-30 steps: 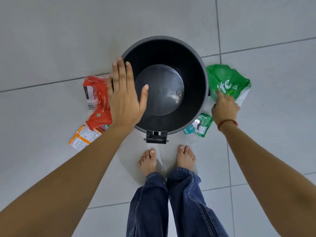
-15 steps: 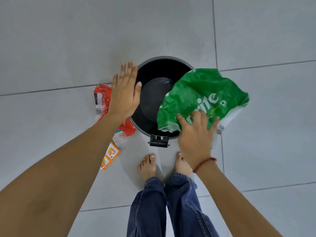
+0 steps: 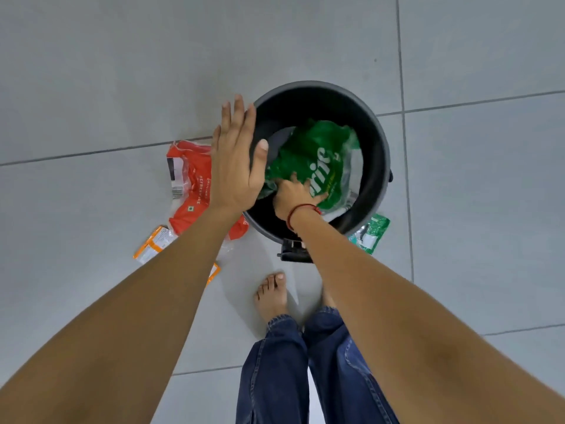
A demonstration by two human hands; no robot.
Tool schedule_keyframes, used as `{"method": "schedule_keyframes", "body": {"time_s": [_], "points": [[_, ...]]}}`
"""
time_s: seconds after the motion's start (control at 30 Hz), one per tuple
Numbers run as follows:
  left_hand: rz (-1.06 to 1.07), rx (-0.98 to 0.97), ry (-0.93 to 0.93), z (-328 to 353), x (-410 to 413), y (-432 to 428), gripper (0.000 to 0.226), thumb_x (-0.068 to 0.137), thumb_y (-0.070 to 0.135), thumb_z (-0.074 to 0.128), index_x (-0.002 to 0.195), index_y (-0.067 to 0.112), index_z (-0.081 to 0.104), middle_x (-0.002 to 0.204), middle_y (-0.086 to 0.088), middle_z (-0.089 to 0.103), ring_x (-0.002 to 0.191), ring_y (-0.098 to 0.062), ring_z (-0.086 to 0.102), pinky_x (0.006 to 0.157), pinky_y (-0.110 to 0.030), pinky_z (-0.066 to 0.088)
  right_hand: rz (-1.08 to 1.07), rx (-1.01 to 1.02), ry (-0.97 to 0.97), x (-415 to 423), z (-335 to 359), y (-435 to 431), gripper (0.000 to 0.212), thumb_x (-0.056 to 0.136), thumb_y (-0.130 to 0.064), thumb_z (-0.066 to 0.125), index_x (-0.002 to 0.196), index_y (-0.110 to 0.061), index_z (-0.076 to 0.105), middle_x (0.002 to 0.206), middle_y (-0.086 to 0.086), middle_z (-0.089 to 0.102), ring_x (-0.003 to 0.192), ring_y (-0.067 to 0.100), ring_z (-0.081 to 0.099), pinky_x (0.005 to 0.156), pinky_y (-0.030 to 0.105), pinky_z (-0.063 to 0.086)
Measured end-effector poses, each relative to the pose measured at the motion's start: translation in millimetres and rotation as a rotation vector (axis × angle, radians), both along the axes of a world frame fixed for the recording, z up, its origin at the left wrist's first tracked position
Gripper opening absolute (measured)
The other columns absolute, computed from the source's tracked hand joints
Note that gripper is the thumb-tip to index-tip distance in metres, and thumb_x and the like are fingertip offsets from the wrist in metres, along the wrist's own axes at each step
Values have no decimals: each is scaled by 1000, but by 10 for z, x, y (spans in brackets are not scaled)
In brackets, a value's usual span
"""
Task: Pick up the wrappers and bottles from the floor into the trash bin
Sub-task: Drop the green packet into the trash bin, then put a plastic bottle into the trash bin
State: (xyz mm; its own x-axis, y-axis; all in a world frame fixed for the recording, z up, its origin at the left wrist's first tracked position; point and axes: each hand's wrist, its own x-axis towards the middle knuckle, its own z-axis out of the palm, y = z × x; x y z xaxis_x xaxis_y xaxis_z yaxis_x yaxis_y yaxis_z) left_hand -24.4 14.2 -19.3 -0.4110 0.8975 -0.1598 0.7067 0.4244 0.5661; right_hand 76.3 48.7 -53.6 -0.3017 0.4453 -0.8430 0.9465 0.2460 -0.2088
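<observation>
A black round trash bin (image 3: 377, 139) stands on the grey tiled floor. My right hand (image 3: 293, 195) is down inside it, fingers closed on a big green wrapper (image 3: 318, 160) that lies within the bin. My left hand (image 3: 237, 160) hovers flat and open over the bin's left rim, holding nothing. A red wrapper (image 3: 191, 188) lies on the floor left of the bin, partly under my left arm. An orange and white wrapper (image 3: 153, 243) lies nearer me on the left. A small green packet (image 3: 371, 232) sits on the floor at the bin's right front.
The bin's pedal (image 3: 292, 250) points toward my bare feet (image 3: 272, 296), which stand just in front of it. My legs in blue jeans (image 3: 275, 371) fill the bottom middle. Bare grey tiles (image 3: 122, 71) stretch all round.
My right hand has carried the big green wrapper from above the bin's rim down into the bin. The left hand has stayed open by the left rim.
</observation>
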Motion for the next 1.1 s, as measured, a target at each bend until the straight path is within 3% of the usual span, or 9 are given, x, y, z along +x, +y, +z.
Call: {"method": "schedule_keyframes", "body": {"time_s": [0.2,0.27,0.4,0.5,0.6,0.7,0.8,0.97,1.1], "points": [[-42,-67,210,-49,60,-20,60,100,38,21,152,8,20,161,-14,14,149,-32,6,120,-48,7,106,-275,87,58,-388,246,68,96,-42,46,151,-28,8,159,18,1,144,39,11,118,50,18],[-53,-110,262,-40,68,-27,61,101,40,22,152,9,17,161,-13,13,149,-31,7,120,-48,7,73,-228,151,129,-167,340,75,91,-45,55,151,-21,15,157,19,14,140,36,25,115,44,27],[-66,-138,272,-18,77,-13,61,100,42,20,152,9,17,161,-12,14,149,-30,8,120,-49,8,-253,539,728,531,666,340,31,90,-18,58,118,-4,59,118,16,60,112,29,54,95,33,44],[-61,-147,278,-22,74,-6,61,100,42,19,152,10,17,161,-12,14,149,-30,7,120,-49,7,-677,1029,709,1038,921,252,17,85,-1,50,98,0,61,95,17,57,88,31,56,71,30,46],[-61,-151,285,-25,76,-5,61,101,42,22,153,10,15,161,-11,12,149,-30,6,120,-48,6,-836,825,286,1478,490,114,26,85,2,52,111,1,56,112,21,51,100,33,54,75,30,47],[-60,-136,294,-28,79,-2,59,102,40,25,153,10,16,161,-11,12,149,-30,6,120,-48,7,-609,248,-88,1693,-195,-145,69,78,-13,75,136,-5,38,137,20,38,122,34,42,98,43,44],[-61,-117,316,-50,83,-4,60,102,40,25,152,9,17,161,-12,13,149,-30,6,120,-48,8,-379,60,-229,1631,-723,-319,93,63,-35,85,139,-15,34,138,16,41,122,34,45,94,50,50],[-54,-101,334,-76,78,-3,59,103,40,27,153,9,16,161,-12,11,149,-30,6,120,-48,8,-530,169,-164,1472,-905,-236,37,85,-23,64,116,-7,52,110,15,63,96,34,63,81,48,56],[-56,-105,336,-61,88,0,60,103,40,27,153,9,16,161,-12,12,149,-31,6,120,-48,8,-882,267,-5,1529,-476,-92,34,89,-19,59,117,-4,48,97,12,61,84,27,59,78,41,55]]}}
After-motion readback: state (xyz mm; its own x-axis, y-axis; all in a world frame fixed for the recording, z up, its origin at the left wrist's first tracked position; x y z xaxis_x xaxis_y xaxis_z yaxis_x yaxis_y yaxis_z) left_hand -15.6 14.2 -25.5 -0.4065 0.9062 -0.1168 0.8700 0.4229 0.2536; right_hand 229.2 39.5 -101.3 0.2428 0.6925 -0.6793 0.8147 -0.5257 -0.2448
